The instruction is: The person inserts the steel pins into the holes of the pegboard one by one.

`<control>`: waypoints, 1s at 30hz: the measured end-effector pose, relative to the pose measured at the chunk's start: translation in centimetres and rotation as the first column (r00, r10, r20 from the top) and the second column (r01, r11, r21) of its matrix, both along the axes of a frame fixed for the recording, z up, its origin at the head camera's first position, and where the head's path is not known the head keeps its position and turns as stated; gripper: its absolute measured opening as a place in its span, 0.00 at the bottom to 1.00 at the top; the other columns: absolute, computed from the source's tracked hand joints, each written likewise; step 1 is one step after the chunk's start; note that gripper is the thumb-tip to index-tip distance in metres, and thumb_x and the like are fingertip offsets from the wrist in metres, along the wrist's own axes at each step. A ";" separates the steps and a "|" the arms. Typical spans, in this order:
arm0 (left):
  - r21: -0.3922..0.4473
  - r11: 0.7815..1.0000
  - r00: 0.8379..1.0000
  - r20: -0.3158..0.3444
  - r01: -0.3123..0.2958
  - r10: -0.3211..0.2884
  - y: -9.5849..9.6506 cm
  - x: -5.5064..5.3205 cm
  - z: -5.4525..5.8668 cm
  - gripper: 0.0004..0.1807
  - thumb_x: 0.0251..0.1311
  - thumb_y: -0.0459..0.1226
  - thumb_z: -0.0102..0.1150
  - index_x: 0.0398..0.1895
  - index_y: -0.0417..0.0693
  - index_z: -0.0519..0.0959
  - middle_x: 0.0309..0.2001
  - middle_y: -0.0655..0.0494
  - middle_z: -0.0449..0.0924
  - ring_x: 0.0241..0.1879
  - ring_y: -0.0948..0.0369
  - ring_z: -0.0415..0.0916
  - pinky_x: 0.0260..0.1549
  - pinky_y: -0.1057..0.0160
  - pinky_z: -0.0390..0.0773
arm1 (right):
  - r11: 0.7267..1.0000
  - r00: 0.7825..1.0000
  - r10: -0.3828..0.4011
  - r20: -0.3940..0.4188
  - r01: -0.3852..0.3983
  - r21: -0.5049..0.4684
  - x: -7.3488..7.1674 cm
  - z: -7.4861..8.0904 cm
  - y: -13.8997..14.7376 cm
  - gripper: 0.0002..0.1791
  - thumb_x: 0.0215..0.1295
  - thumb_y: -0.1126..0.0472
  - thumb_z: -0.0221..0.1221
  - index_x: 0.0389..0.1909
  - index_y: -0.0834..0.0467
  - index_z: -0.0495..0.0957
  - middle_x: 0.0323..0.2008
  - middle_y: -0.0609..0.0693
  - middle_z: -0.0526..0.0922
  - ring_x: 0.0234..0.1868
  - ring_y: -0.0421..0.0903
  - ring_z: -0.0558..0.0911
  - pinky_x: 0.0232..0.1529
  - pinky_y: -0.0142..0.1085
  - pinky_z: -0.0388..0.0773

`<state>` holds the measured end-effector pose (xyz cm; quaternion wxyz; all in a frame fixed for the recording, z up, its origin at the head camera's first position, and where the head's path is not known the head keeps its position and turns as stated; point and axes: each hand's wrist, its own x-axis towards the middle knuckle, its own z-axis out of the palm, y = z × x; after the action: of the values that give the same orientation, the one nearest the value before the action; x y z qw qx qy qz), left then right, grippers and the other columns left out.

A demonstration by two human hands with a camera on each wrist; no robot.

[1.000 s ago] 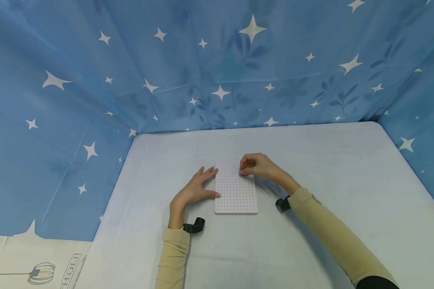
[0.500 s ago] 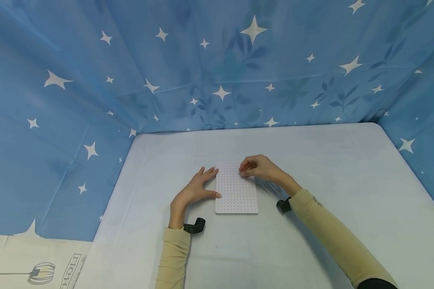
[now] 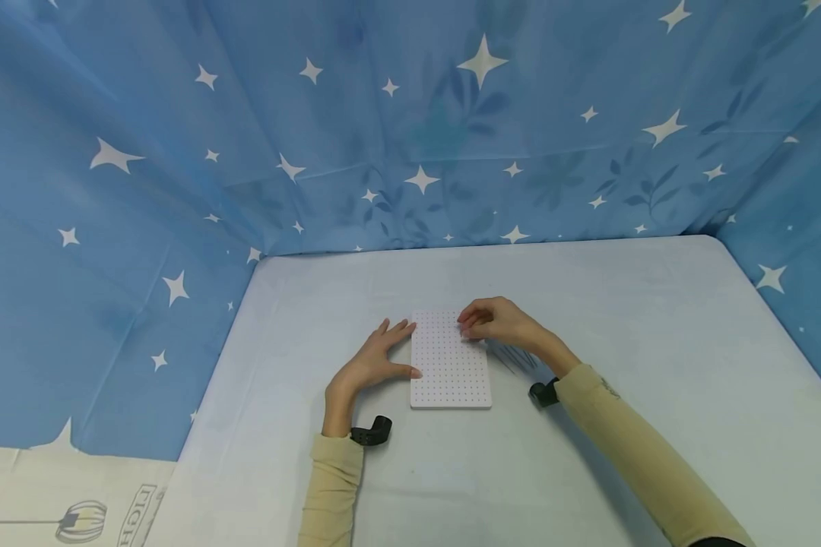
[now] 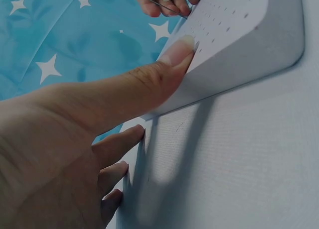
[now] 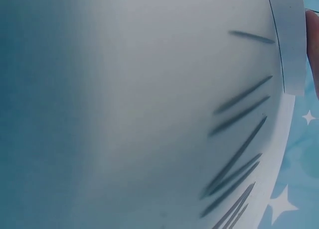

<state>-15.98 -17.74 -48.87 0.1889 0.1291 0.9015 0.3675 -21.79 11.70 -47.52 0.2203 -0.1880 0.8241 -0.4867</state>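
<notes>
A white board (image 3: pixel 448 376) with rows of small holes lies on the table. My left hand (image 3: pixel 368 365) is at its left side, fingers spread, the thumb (image 4: pixel 172 59) resting on the board's edge and the other fingertips at the far part of that side. Over the board's upper right part, my right hand (image 3: pixel 505 322) pinches a thin dark pin (image 4: pixel 168 9) between thumb and fingers, its lower end close to the holes. Several slim dark pins (image 5: pixel 239 144) lie loose on the table to the right of the board, partly under the right forearm in the head view.
The white-covered table (image 3: pixel 629 304) reaches back to a blue star-patterned curtain (image 3: pixel 356 114), which hangs on the left and right too. A cream cloth (image 3: pixel 34 494) with a printed drawing hangs at the lower left. Black wrist cameras (image 3: pixel 372 431) sit on both wrists.
The head view has shifted slightly. My right fingertips have moved a little to the right over the board, still near the holes. The left hand stays in place at the board.
</notes>
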 end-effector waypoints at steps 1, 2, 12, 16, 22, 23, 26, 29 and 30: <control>-0.001 1.000 1.000 0.001 0.000 0.000 0.0 0.0 0.0 0.52 0.55 0.51 0.76 0.82 0.58 0.60 0.83 0.57 0.51 0.84 0.48 0.32 0.77 0.32 0.45 | 1.000 1.000 -0.006 -0.001 0.006 -0.002 0.1 -0.1 0.1 0.15 0.66 0.63 0.67 0.52 0.63 0.83 0.44 0.56 0.88 0.44 0.47 0.85 0.50 0.39 0.83; 0.003 1.000 1.000 0.002 -0.001 0.001 0.1 0.0 0.0 0.52 0.55 0.51 0.76 0.81 0.58 0.60 0.83 0.57 0.51 0.84 0.48 0.32 0.77 0.32 0.45 | 1.000 1.000 -0.014 -0.003 0.014 -0.003 0.1 -0.1 0.2 0.15 0.66 0.63 0.67 0.52 0.63 0.83 0.44 0.56 0.88 0.44 0.47 0.85 0.51 0.40 0.84; -0.007 1.000 1.000 -0.001 0.002 -0.002 0.3 0.1 -0.1 0.52 0.54 0.52 0.76 0.81 0.58 0.60 0.83 0.58 0.51 0.84 0.49 0.32 0.77 0.33 0.45 | 0.998 0.999 -0.049 0.008 0.049 -0.027 1.0 -0.2 1.1 0.14 0.68 0.61 0.66 0.51 0.61 0.83 0.45 0.56 0.87 0.42 0.49 0.86 0.47 0.39 0.87; -0.015 1.000 1.000 -0.002 0.002 -0.003 0.2 0.1 -0.2 0.52 0.55 0.52 0.76 0.82 0.59 0.59 0.83 0.58 0.51 0.84 0.50 0.32 0.77 0.33 0.44 | 0.998 0.999 -0.053 0.000 0.053 -0.018 1.3 0.0 1.3 0.14 0.69 0.60 0.65 0.52 0.61 0.83 0.45 0.56 0.87 0.42 0.50 0.86 0.47 0.42 0.87; -0.007 1.000 1.000 0.001 0.006 -0.006 -0.1 0.1 -0.3 0.52 0.56 0.52 0.75 0.82 0.59 0.58 0.83 0.58 0.50 0.84 0.50 0.30 0.77 0.32 0.43 | 0.997 0.998 -0.063 -0.019 0.063 0.034 1.7 0.5 2.2 0.16 0.71 0.57 0.64 0.53 0.61 0.84 0.49 0.56 0.87 0.44 0.49 0.87 0.49 0.44 0.86; -0.006 1.000 1.000 0.001 0.006 -0.006 -0.1 0.1 -0.3 0.52 0.56 0.52 0.75 0.82 0.59 0.58 0.83 0.57 0.50 0.84 0.50 0.30 0.77 0.32 0.43 | 0.997 0.998 -0.064 -0.021 0.065 0.042 1.7 0.6 2.3 0.16 0.71 0.57 0.64 0.54 0.61 0.84 0.50 0.57 0.87 0.44 0.49 0.88 0.50 0.44 0.86; -0.004 1.000 1.000 -0.004 0.012 -0.012 -0.1 0.1 -0.1 0.52 0.56 0.52 0.75 0.82 0.58 0.58 0.83 0.56 0.50 0.84 0.48 0.30 0.77 0.31 0.42 | 0.996 0.998 -0.066 -0.024 0.067 0.058 1.7 0.7 3.0 0.16 0.72 0.57 0.63 0.54 0.62 0.85 0.52 0.58 0.87 0.44 0.49 0.88 0.50 0.45 0.86; -0.003 1.000 1.000 -0.005 0.014 -0.014 0.0 0.0 0.0 0.52 0.56 0.52 0.75 0.82 0.57 0.59 0.83 0.55 0.50 0.84 0.47 0.30 0.77 0.31 0.42 | 0.996 0.997 -0.071 -0.018 0.071 0.062 1.6 0.8 3.7 0.16 0.72 0.57 0.63 0.54 0.62 0.85 0.53 0.59 0.87 0.44 0.50 0.88 0.50 0.46 0.86; -0.002 1.000 1.000 -0.005 0.015 -0.015 0.0 0.0 0.1 0.52 0.56 0.51 0.75 0.82 0.57 0.59 0.83 0.55 0.50 0.84 0.47 0.30 0.77 0.31 0.42 | 0.995 0.997 -0.070 -0.019 0.072 0.067 1.6 0.8 3.9 0.16 0.72 0.57 0.62 0.54 0.62 0.85 0.53 0.59 0.87 0.44 0.50 0.88 0.50 0.46 0.86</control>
<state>-15.95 -17.76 -48.78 0.1897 0.1367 0.9013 0.3647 -20.16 15.59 -46.72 0.2025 -0.1549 0.8481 -0.4645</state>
